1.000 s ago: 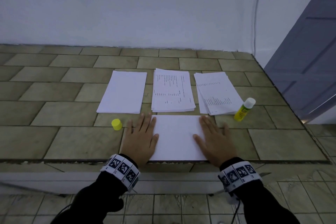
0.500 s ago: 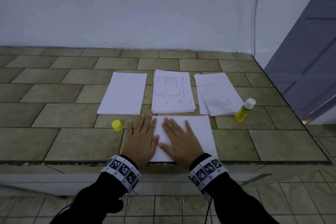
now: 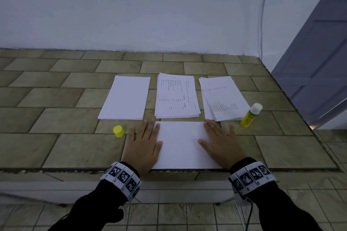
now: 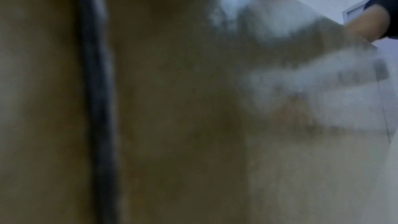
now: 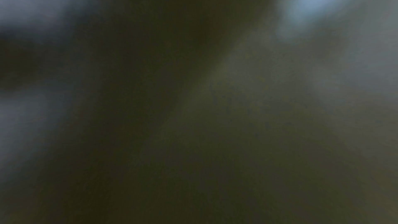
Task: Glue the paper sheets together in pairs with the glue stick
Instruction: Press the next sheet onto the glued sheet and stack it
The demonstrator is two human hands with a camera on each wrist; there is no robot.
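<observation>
Both palms flat, fingers straight, gripping nothing — left hand (image 3: 144, 146) pressing the left end of the white sheet pair (image 3: 181, 144), right hand (image 3: 221, 144) the right end. Long axis of the pair running left to right, along the counter's front edge. Uncapped glue stick (image 3: 251, 115) upright just beyond the right fingertips — nearer that hand; yellow cap (image 3: 118, 131) beside the left.

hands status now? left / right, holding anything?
Left hand: open, flat, pressing the white sheet, no grip.
Right hand: open, flat on the same sheet, holding nothing.
</observation>
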